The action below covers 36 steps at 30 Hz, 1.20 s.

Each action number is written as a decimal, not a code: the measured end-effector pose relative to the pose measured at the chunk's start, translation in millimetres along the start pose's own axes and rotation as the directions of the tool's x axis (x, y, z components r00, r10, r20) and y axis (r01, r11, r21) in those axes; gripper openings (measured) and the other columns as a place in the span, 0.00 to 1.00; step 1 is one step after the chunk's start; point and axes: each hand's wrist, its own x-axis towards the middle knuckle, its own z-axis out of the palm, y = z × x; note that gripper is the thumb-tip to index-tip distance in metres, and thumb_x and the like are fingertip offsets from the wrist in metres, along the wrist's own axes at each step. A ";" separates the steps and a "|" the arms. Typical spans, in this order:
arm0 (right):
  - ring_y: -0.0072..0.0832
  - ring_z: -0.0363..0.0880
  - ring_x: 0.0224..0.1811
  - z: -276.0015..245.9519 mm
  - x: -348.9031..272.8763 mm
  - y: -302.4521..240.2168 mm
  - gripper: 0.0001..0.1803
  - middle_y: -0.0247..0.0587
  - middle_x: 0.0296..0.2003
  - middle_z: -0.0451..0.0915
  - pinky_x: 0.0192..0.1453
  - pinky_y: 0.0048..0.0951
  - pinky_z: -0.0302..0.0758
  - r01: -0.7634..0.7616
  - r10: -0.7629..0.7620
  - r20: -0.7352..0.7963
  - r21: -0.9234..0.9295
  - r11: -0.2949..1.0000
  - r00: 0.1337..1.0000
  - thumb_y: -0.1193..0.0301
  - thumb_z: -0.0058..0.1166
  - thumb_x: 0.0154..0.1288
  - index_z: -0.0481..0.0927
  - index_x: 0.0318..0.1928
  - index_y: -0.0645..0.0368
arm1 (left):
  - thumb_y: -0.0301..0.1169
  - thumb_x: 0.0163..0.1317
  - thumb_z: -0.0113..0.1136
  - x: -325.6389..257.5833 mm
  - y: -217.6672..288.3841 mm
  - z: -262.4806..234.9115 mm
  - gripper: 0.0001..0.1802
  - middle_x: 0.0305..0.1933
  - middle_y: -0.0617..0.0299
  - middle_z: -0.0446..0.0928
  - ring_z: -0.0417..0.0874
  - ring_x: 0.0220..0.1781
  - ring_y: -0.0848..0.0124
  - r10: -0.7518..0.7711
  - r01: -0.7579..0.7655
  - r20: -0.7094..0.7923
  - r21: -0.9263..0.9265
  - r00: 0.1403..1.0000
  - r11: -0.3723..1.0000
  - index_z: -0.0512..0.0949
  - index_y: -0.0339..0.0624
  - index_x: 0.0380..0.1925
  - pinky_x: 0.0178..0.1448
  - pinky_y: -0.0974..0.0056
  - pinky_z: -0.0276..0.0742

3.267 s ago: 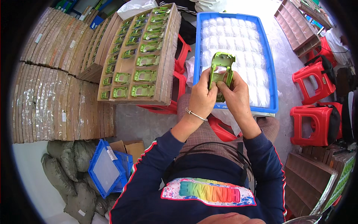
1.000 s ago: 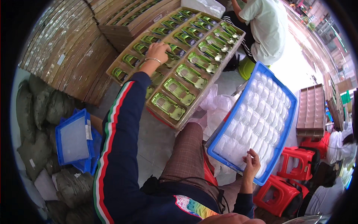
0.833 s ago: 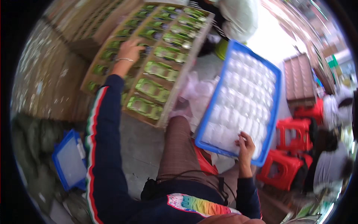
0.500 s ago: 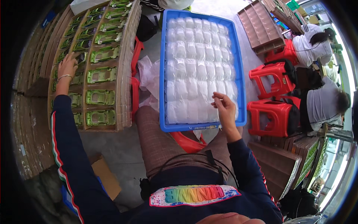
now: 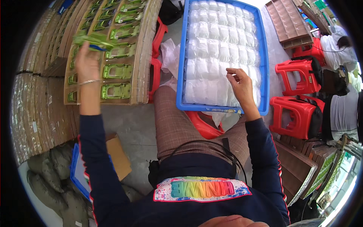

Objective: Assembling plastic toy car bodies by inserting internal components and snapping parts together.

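Note:
My left hand [image 5: 87, 62] grips a glossy green toy car body [image 5: 95, 41], raised over a brown compartment tray [image 5: 99, 73]. A dark blue patch shows on the part, and its outline is a little blurred. More green car bodies [image 5: 117, 71] lie in rows in the same tray. My right hand [image 5: 242, 85] hovers above the near right of a blue crate [image 5: 180, 81], loosely curled, with a gap between thumb and fingers and nothing visible in it. Rows of white wrapped bundles [image 5: 211, 49] fill that crate.
Brown trays [image 5: 39, 113] are stacked at the left. Red plastic stools [image 5: 297, 113] stand at the right, near two seated people [image 5: 342, 109]. A tilted compartment tray [image 5: 289, 20] stands at the far right. Cardboard [image 5: 118, 157] lies on the floor.
My left hand has lifted a green car body out of the tray. The whole view has shifted, moving the crate and tray right and up in the picture. My right hand stays over the crate.

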 end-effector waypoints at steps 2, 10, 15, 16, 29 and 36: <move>0.28 0.79 0.30 1.0 -0.7 -2.4 0.10 0.41 0.36 0.81 0.37 0.28 0.75 -0.004 0.004 0.004 -0.042 0.999 1.000 0.75 0.58 0.60 0.84 0.43 0.61 | 0.32 0.65 0.58 -45.9 -12.4 22.8 0.17 0.51 0.55 0.79 0.80 0.54 0.63 -0.193 0.240 0.188 -0.272 0.963 0.932 0.74 0.37 0.51 0.58 0.56 0.77; 0.42 0.82 0.39 55.1 -8.3 -46.0 0.11 0.42 0.38 0.80 0.44 0.40 0.77 0.235 -0.179 0.302 -0.163 0.958 0.937 0.67 0.63 0.56 0.84 0.40 0.55 | 0.41 0.65 0.49 -170.6 -94.8 82.4 0.28 0.59 0.44 0.73 0.76 0.58 0.50 -0.494 0.663 0.444 -0.459 0.747 0.591 0.68 0.35 0.61 0.62 0.49 0.73; 0.43 0.80 0.41 90.4 -15.4 -39.6 0.12 0.45 0.38 0.79 0.45 0.42 0.75 0.387 -0.264 0.299 -0.507 0.770 0.917 0.65 0.65 0.50 0.82 0.34 0.55 | 0.43 0.66 0.46 -205.6 -114.5 85.2 0.29 0.61 0.42 0.72 0.78 0.55 0.49 -0.590 0.739 0.446 -0.424 0.673 0.523 0.67 0.33 0.61 0.59 0.49 0.76; 0.44 0.79 0.43 95.7 -20.3 -42.5 0.12 0.46 0.41 0.79 0.46 0.43 0.74 0.362 -0.224 0.306 -0.540 0.759 0.925 0.67 0.65 0.48 0.81 0.34 0.56 | 0.43 0.66 0.46 -208.6 -115.8 79.1 0.28 0.61 0.42 0.72 0.78 0.53 0.49 -0.607 0.741 0.425 -0.409 0.671 0.532 0.68 0.34 0.60 0.57 0.49 0.77; 0.22 0.82 0.27 46.9 -24.6 -18.0 0.10 0.39 0.30 0.84 0.31 0.23 0.78 -0.243 0.026 0.458 0.422 0.874 0.888 0.72 0.60 0.62 0.84 0.42 0.64 | 0.52 0.72 0.42 -206.2 -111.4 90.2 0.26 0.50 0.50 0.79 0.83 0.41 0.56 -0.614 0.732 0.399 -0.345 0.681 0.587 0.72 0.44 0.57 0.43 0.55 0.83; 0.25 0.83 0.36 -37.9 -55.7 -47.8 0.11 0.41 0.34 0.83 0.44 0.25 0.78 -0.271 0.146 0.236 0.686 0.675 0.961 0.69 0.59 0.65 0.81 0.40 0.65 | 0.53 0.71 0.42 -211.6 -127.8 129.0 0.28 0.49 0.49 0.79 0.82 0.44 0.53 -0.596 0.775 0.498 -0.353 0.629 0.523 0.73 0.41 0.55 0.47 0.55 0.81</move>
